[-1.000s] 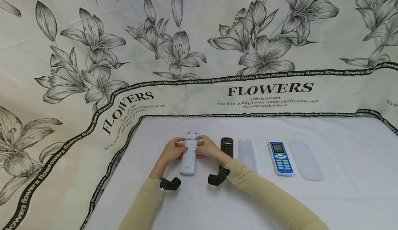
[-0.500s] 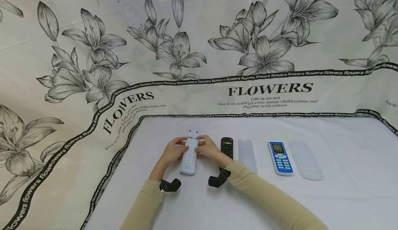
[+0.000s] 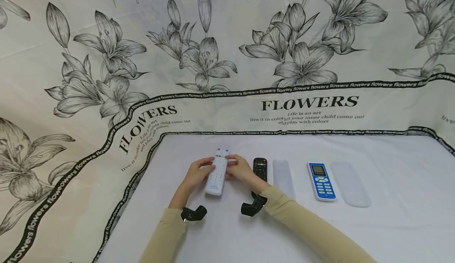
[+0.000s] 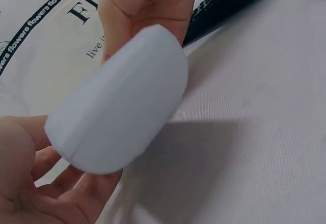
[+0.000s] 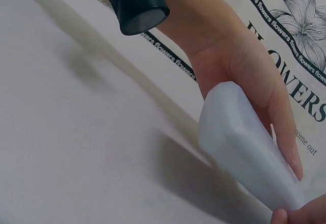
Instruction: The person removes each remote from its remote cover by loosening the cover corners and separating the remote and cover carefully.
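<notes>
A white remote control [image 3: 216, 178] with small buttons is held between both hands. My left hand [image 3: 195, 173] grips its left edge with thumb and fingers, and my right hand [image 3: 242, 170] pinches the right edge near the far end. From the left wrist view, the smooth pale end of the remote [image 4: 122, 102] stands off the cloth, with a shadow beneath it. The right wrist view has the same remote [image 5: 244, 142] tilted above the table, the left hand [image 5: 249, 76] behind it. Fingertips under the remote are partly hidden.
Right of the hands lies a black remote [image 3: 260, 168], partly covered by the right wrist's camera. Beside it is a translucent sleeve [image 3: 283, 178]. Farther right are a blue-and-white remote [image 3: 322, 181] with a screen and a wider translucent sleeve [image 3: 350, 183]. A flower-printed cloth [image 3: 220, 113] stands behind.
The white remote's near end has lifted a little off the table, and its far end leans slightly right. Both hands keep their hold; the other remotes and sleeves stay put.
</notes>
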{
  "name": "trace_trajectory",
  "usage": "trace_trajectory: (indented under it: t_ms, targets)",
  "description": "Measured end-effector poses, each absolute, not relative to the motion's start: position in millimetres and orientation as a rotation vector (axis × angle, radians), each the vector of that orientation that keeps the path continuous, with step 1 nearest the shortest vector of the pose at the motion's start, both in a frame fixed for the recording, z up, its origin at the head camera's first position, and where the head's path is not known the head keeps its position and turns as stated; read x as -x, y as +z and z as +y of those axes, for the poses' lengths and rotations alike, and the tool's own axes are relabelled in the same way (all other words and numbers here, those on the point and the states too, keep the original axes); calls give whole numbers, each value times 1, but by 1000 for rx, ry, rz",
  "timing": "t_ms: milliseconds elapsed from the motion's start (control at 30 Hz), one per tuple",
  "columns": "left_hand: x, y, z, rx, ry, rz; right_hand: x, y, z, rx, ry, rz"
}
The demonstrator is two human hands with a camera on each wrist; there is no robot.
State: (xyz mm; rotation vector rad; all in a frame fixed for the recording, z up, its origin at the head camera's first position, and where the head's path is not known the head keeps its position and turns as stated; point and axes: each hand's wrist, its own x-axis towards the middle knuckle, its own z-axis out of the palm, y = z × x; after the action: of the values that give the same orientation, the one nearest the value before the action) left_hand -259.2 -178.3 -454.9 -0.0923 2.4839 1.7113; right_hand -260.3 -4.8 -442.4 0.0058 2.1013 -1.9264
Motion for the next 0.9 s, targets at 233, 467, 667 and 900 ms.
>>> trace_trajectory:
  t_ms: [233,467,667,900]
  targets:
    - [258,-457,-183,1,1838,2393,257,-442,0,57,-1948,2178]
    - [259,-459,-188,-77,1918,2328,256,-444,3,171,-1957,2235]
    - [256,-457,-189,-93,1960,2289,254,-442,6,295,-1948,2259]
    - [254,-458,-188,-99,2002,2232,253,-439,9,308,-1920,2262]
